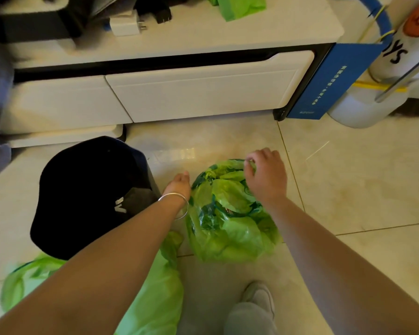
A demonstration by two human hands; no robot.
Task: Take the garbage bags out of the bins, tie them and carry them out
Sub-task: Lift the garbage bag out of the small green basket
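A full green garbage bag (230,228) sits on the tiled floor in the middle of the head view, its mouth loose at the top. My right hand (266,175) pinches the far right edge of the bag's mouth. My left hand (178,184), with a silver bangle on the wrist, is at the bag's left edge; its fingers are hidden behind the hand and the plastic. A black bin (82,189) with dark contents stands to the left of the bag. A second green bag (155,298) lies at the bottom, under my left forearm.
A low white cabinet (191,93) with drawers runs along the back. A blue paper bag (329,78) leans on its right end, beside a white container (363,107). A plug and dark items lie on the cabinet top. My shoe (259,298) is at the bottom.
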